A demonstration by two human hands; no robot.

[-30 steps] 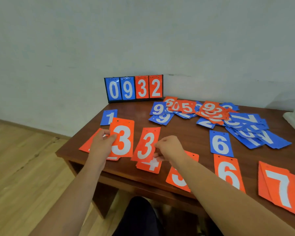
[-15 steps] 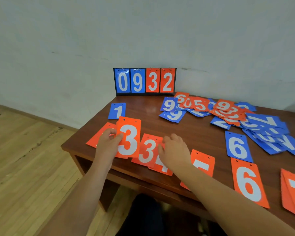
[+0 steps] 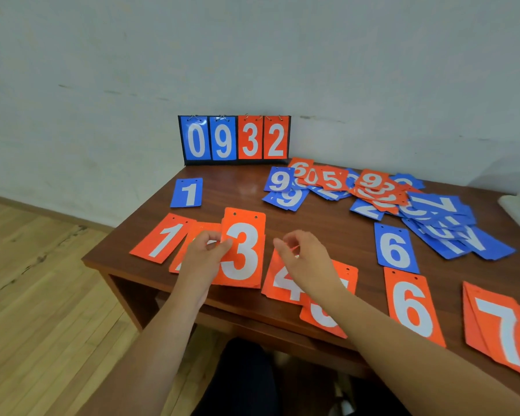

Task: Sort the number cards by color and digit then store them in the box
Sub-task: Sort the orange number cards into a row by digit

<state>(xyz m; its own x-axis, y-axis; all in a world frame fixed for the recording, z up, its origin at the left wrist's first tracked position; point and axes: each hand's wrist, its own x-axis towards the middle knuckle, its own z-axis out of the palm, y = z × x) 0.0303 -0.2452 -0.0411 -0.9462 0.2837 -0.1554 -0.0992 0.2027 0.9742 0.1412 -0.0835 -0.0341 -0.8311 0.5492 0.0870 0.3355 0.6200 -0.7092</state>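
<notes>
My left hand (image 3: 205, 256) grips a small stack of orange 3 cards (image 3: 243, 250) by its left edge, held just above the table's front. My right hand (image 3: 305, 256) hovers to the right of that stack with fingers loosely curled and nothing in it, over an orange 4 card (image 3: 281, 282). Under my right forearm lies an orange 5 card (image 3: 323, 318), partly hidden. An orange 1 card (image 3: 165, 238) lies left of my left hand, with another orange card half hidden beside it. Orange 6 (image 3: 412, 307) and orange 7 (image 3: 502, 328) cards lie to the right.
A blue 1 card (image 3: 187, 193) and a blue 6 card (image 3: 395, 249) lie apart. A mixed heap of blue and orange cards (image 3: 382, 195) covers the back right. A scoreboard stand (image 3: 234, 139) showing 0932 leans on the wall. The wooden table edge (image 3: 108, 265) drops to floor at left.
The second orange 3 card went from my right hand onto the stack in my left hand. My right hand let go and lifted away. The orange 4 card is now uncovered.
</notes>
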